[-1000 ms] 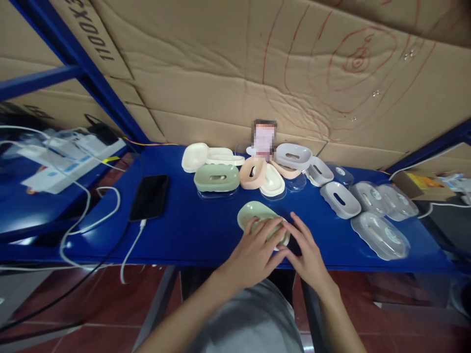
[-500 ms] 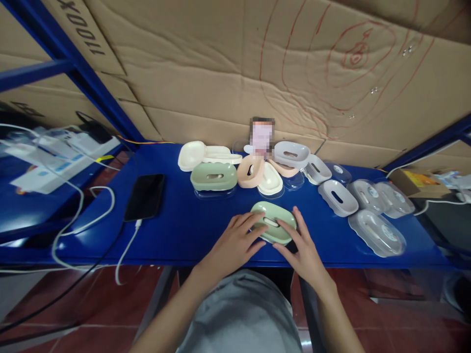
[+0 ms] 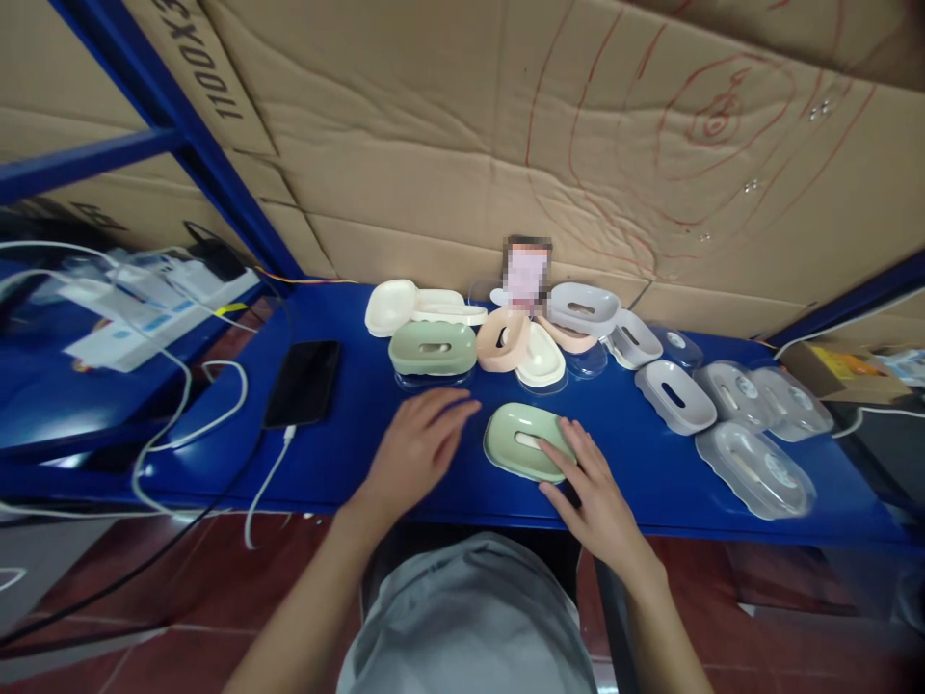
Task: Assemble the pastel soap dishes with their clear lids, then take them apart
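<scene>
A pale green oval soap dish sits on the blue tabletop, near five o'clock from the middle of my view. My right hand rests at its four o'clock side, fingers spread apart, one reaching over the rim; I cannot tell whether the thumb touches. My left hand hovers off at nine o'clock, fingers loosely together, nothing visible in them. To steady the dish well, I would use light, flat contact, since pressing one side alone might tip or skid it. It looks shallow and glossy, round-cornered, with a white piece showing in its central slot.
</scene>
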The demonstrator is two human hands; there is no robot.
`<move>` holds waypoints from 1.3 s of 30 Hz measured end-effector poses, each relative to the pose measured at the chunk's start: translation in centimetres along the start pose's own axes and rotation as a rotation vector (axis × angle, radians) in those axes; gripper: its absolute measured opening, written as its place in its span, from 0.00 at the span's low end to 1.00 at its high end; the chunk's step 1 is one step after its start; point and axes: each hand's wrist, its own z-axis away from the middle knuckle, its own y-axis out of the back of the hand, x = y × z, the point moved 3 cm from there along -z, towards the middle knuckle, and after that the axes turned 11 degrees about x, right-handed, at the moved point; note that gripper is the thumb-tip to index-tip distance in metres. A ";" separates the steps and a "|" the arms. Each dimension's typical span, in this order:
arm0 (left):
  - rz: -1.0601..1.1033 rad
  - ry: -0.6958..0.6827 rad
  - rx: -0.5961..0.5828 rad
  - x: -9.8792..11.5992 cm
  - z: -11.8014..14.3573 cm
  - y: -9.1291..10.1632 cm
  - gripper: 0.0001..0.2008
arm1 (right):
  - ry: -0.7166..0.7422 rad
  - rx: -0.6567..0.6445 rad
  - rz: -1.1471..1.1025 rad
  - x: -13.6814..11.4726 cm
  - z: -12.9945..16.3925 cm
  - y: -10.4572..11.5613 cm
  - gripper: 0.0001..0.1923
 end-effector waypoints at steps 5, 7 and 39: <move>-0.374 0.303 -0.023 -5.0 -0.5 1.2 0.19 | -0.032 0.017 0.021 0.1 0.2 -0.1 0.36; -0.406 0.331 -0.057 -5.5 -0.5 0.6 0.23 | -0.031 0.023 0.025 0.2 0.2 -0.3 0.34; 0.346 0.122 -0.161 2.0 3.3 -2.7 0.31 | -0.104 0.119 -0.209 -0.3 -0.3 -0.3 0.37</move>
